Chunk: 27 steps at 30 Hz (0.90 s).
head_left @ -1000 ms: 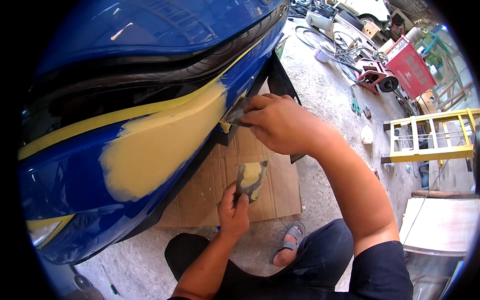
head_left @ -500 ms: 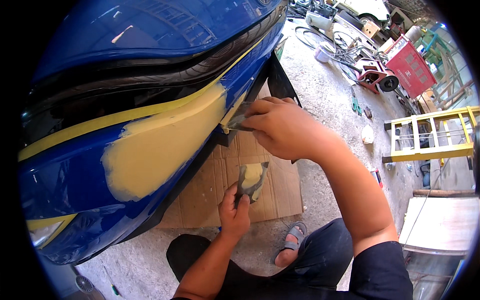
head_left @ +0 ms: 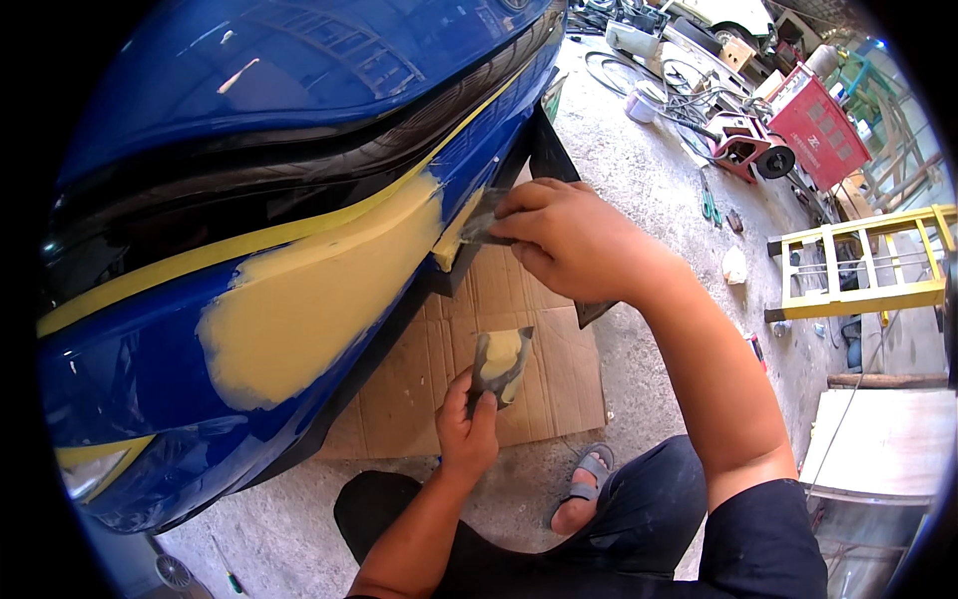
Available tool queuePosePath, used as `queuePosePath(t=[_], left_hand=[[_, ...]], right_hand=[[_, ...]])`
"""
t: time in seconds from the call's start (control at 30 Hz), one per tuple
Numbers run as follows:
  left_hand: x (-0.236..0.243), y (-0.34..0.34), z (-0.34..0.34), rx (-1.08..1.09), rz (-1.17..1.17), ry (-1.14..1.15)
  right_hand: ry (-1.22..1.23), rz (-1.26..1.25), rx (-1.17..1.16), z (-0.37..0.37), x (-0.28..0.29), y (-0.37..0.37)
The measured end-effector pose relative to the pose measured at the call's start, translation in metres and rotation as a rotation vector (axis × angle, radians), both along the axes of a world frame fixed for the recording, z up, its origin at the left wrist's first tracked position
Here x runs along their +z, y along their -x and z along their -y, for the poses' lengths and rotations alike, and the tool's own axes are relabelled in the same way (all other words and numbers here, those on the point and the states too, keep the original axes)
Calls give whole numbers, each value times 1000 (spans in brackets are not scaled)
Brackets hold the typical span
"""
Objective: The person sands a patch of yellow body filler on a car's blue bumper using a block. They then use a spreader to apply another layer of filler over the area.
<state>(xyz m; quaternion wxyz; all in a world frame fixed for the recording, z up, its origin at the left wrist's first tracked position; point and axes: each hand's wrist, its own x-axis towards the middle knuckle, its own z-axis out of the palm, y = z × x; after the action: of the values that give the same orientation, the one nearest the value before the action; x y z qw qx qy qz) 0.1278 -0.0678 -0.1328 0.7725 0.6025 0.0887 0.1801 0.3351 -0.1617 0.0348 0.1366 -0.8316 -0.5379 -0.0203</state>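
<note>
My right hand (head_left: 574, 240) grips a thin dark putty spreader (head_left: 481, 222). Its edge lies at a narrow putty-covered strip along the blue car panel (head_left: 130, 384). A broad patch of beige body filler (head_left: 309, 299) covers the panel's middle, bordered above by yellow masking tape (head_left: 150, 268). Lower down, my left hand (head_left: 469, 427) is closed round the near end of a second flat spreader (head_left: 489, 374), which carries a lump of the same beige filler. This one is held in the air above the cardboard, apart from the car.
Flattened cardboard (head_left: 439, 349) lies on the concrete floor beneath the panel. To the right lie a yellow ladder (head_left: 858, 299) and green-handled scissors (head_left: 711, 208). Farther back stand a red machine (head_left: 818, 130) and coiled hoses. A black trim piece (head_left: 549, 160) juts out beyond my right hand.
My right hand and its spreader have shifted slightly along the strip's edge, and the hand is turned a little. The left hand holds its spreader as before. The view has moved slightly.
</note>
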Motion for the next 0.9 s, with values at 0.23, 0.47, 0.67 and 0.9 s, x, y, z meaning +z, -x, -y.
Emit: queuePosePath(t=[0.23,0.47,0.67,0.9], left_hand=[[-2,-4,0,34,21,-50],[-6,-2,-1,-13,19,32],[-7,-1,-1,33,31,-21],[-5,0,-1,-1,37,43]], right_hand=[[-71,-24,22,0,-15,-19],[-108,-20,-3,8,-14,-25],[-168,-12,2,11,-24,-29],[-172,-18,18,8,-32,-34]])
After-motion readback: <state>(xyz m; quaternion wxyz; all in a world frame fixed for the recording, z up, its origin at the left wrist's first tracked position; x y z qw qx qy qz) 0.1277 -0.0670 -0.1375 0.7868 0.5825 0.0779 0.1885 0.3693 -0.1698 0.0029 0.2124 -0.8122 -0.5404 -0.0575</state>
